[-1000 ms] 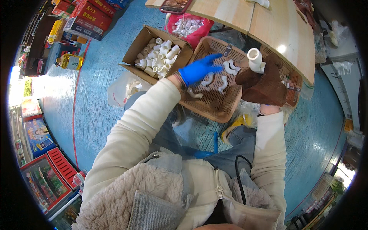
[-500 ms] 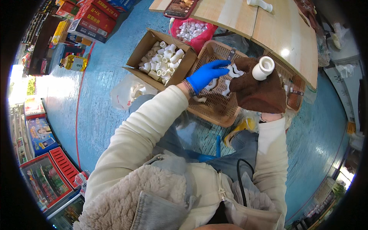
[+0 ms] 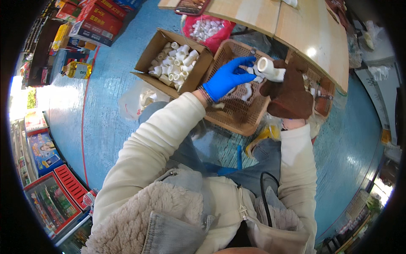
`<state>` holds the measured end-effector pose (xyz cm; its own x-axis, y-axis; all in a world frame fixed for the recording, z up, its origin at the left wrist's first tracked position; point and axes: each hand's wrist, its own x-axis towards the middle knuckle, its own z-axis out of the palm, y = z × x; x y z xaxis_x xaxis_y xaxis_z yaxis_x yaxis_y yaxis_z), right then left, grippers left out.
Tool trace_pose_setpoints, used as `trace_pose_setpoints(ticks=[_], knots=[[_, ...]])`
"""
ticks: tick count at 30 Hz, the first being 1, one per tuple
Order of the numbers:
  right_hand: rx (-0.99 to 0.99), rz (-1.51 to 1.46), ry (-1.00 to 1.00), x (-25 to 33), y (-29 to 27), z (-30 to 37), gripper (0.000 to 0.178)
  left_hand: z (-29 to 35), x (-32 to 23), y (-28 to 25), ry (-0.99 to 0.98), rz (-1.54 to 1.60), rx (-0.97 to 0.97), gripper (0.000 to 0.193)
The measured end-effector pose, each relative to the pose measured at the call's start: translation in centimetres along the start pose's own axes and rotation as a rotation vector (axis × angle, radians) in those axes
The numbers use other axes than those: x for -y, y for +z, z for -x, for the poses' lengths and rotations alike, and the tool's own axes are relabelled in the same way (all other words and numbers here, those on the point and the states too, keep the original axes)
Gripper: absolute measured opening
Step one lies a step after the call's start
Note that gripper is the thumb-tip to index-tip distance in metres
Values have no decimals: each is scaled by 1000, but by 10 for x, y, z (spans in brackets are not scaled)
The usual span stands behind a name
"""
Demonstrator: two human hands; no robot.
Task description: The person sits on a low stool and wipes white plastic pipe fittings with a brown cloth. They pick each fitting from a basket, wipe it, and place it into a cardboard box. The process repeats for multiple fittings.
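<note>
My right hand point(image 3: 292, 95), covered by a brown cloth or mitt, grips a white pipe fitting point(image 3: 272, 71). The fitting lies tilted, its round open end toward the left. My left hand point(image 3: 228, 80), in a blue glove, is just left of it. Its thumb and fingers are apart, and I see nothing held between them. Both hands are above a tan plastic basket point(image 3: 239, 125). Curved white pieces point(image 3: 246, 92) lie in the basket, partly hidden by my left hand.
A cardboard box point(image 3: 203, 67) full of white pipe fittings stands left of the basket. Behind are a pink bag point(image 3: 224, 36) of small white parts and a wooden table point(image 3: 313, 42) with a phone point(image 3: 192, 6). A second basket point(image 3: 325, 101) sits under the table's edge.
The fitting has tipped from upright to lying leftward and moved left with my right hand. My left hand has curled its fingers somewhat and come nearer to the fitting. The whole view has shifted slightly.
</note>
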<state>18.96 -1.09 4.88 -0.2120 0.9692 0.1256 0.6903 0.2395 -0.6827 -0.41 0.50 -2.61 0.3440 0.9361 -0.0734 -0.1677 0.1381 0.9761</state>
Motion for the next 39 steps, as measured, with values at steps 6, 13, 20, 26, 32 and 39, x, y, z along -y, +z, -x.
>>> trace_pose_setpoints(ticks=[6,13,20,26,32,39], knots=[[-82,35,-58,13,2,2,47,3,-3,8,36,-212,-66,64],[-58,-216,-6,17,5,4,46,2,-4,2,-29,-308,-67,40],[-93,350,-249,-1,1,-13,52,0,-5,-3,-94,98,-82,33],[-175,-78,-326,-6,7,-8,43,-1,-2,-5,-279,352,5,33],[-207,72,-374,-5,13,1,57,5,-1,3,-144,81,-17,34],[-86,65,-297,0,10,-6,60,9,-8,10,63,-327,-64,44]])
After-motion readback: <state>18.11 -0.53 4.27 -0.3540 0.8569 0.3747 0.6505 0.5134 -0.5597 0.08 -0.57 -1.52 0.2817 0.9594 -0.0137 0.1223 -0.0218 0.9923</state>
